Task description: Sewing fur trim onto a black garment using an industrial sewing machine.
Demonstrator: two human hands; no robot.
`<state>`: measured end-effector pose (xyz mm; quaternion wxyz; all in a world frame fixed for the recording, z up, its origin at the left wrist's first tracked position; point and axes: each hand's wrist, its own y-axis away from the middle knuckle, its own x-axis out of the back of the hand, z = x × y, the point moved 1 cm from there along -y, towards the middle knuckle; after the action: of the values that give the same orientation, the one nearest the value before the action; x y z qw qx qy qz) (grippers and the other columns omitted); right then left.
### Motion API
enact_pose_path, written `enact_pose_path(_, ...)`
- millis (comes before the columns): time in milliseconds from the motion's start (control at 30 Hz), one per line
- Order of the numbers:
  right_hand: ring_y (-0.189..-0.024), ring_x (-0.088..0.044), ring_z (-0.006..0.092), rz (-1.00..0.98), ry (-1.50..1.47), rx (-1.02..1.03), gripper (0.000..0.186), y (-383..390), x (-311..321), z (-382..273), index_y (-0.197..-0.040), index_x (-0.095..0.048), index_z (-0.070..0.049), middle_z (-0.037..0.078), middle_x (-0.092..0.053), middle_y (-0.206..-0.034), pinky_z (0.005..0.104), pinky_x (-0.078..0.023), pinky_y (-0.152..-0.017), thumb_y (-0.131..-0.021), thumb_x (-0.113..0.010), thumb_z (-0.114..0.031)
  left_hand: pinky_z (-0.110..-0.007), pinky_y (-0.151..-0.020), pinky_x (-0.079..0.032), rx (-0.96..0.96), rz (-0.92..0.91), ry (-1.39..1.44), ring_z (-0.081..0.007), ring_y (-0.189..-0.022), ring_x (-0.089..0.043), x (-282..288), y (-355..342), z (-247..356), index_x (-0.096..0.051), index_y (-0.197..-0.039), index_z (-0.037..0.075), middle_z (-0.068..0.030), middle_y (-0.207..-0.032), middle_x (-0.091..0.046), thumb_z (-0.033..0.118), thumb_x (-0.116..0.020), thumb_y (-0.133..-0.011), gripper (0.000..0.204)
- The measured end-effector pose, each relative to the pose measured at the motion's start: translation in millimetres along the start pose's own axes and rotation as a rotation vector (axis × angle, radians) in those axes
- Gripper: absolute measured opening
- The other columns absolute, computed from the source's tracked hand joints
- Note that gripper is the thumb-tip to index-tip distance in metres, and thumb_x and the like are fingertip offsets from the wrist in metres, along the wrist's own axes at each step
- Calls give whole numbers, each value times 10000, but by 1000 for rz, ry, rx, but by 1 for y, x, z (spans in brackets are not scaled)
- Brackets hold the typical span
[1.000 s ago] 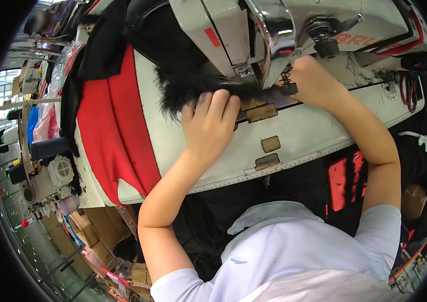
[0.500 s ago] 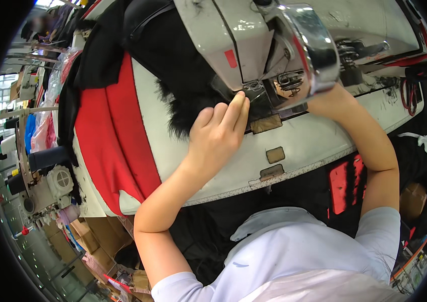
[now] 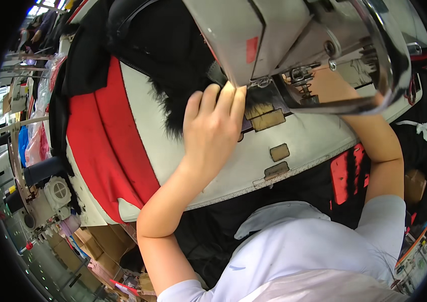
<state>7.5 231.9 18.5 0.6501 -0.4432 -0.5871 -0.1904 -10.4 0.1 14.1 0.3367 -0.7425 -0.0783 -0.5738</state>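
A white sewing machine head (image 3: 274, 30) stands over the white work surface, with a shiny metal guard (image 3: 400, 65) on its right side. Under it lies a black garment (image 3: 168, 45) with a shaggy fur edge (image 3: 173, 118). My left hand (image 3: 213, 126) is at the left of the presser foot, fingers side by side and curved onto the black cloth, fingertips close to the foot; its thumb is hidden. My right hand (image 3: 332, 88) reaches in behind the guard, to the right of the needle area. The machine hides its fingers and whatever they touch.
Red cloth (image 3: 107, 131) with a black part drapes over the table's left side. A measuring tape strip (image 3: 233, 194) runs along the front edge. Dark cloth and a red-and-black piece (image 3: 347, 176) hang below it. Another machine (image 3: 57, 194) and cardboard boxes (image 3: 105, 246) are at the left.
The view has shifted, and the machine head looks larger and nearer. My left hand's fingers have become more curved and evenly bunched beside the foot. My right hand remains behind the guard.
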Motion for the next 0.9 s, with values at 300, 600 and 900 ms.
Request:
enact_pose_path(300, -798, -622, 261, 187, 49, 44, 128, 9, 2, -4, -810, -692, -74, 74, -612, -794, 366, -509, -700, -712, -612, -97, -331, -845, -428, -2, 60, 68, -164, -891, -575, -3, 7, 2, -666, -961, 74, -7, -999, -644, 131, -668, -775, 195)
enact_pose_path(600, -966, -617, 243, 294, 45, -503, 366, 160, 76, -5, -1134, -639, -72, 91, -628, -1101, 326, -496, -803, -797, -600, 63, -355, -901, -331, 72, -75, -47, -143, -1065, -551, -3, 5, -7, -598, -1232, 205, 49, -1185, -590, 135, -644, -776, 464)
enact_pose_path(900, -891, -649, 336, 20, -142, -1597, 294, 512, -57, -133, -975, -672, -10, 181, -671, -927, 417, -520, -773, -749, -725, -192, -381, -940, -364, 13, 178, 243, -225, -1095, -564, -7, 12, -9, -664, -1114, 88, -39, -1178, -629, 90, -571, -916, 219)
